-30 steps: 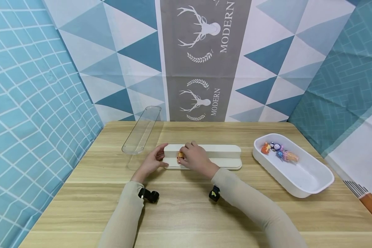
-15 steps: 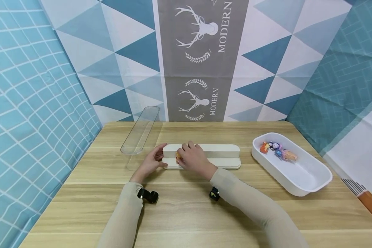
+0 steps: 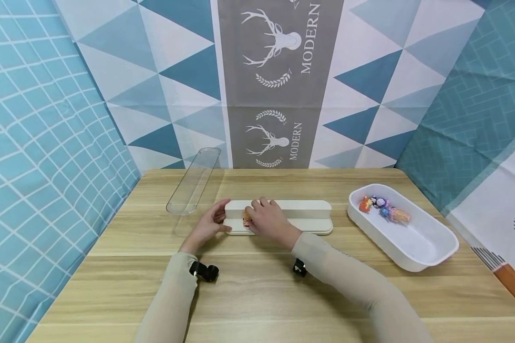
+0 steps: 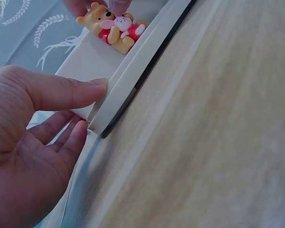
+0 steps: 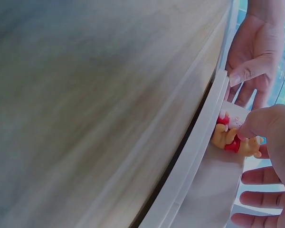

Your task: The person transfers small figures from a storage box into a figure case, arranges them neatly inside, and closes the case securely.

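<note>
Cream stand [image 3: 304,213] gripped by the left hand [image 3: 208,227], the fingers of the right hand [image 3: 268,220] pinch a toy bear [image 4: 114,35] at its lower step [image 3: 310,225], seemingly placing it; gentle release should follow.

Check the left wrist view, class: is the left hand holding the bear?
No, the left hand grips the end of the stand, apart from the bear.

- Display stand [image 3: 305,224]: on the worktop [image 3: 249,300], around its middle.
- Pooh-and-Piglet figurine [image 4: 115,34]: on the stand's lower front step, near the left end, before the raised step [image 3: 306,205].
- Cover [image 3: 193,183]: left of the stand.
- Tray [image 3: 377,239]: right of the stand.
- Small figurines [image 3: 396,214]: in the tray's far end.
- Backdrop [image 3: 283,95]: behind the worktop.
</note>
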The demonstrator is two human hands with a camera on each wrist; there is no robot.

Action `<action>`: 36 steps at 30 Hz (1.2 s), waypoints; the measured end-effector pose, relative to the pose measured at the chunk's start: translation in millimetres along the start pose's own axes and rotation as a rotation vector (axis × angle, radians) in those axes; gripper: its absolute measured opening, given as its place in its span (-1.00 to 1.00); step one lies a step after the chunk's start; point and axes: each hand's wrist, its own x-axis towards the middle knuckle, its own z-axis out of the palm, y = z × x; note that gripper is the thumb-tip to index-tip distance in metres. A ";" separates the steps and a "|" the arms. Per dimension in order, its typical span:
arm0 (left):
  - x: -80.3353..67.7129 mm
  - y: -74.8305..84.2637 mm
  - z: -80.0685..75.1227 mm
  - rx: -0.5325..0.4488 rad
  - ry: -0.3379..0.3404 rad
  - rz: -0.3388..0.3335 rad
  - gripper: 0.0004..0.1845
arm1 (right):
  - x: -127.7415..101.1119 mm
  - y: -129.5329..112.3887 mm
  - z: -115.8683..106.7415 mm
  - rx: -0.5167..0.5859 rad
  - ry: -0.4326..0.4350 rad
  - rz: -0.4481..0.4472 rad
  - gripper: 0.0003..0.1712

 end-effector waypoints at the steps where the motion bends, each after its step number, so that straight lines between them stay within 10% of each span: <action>1: -0.1 0.2 0.1 -0.003 0.000 0.001 -0.06 | -0.3 0.4 0.0 -0.002 0.004 -0.004 -0.68; 36: -4.3 6.5 2.6 0.026 0.012 -0.006 -0.06 | -30.0 43.0 -18.5 -0.063 -0.070 -0.038 -0.73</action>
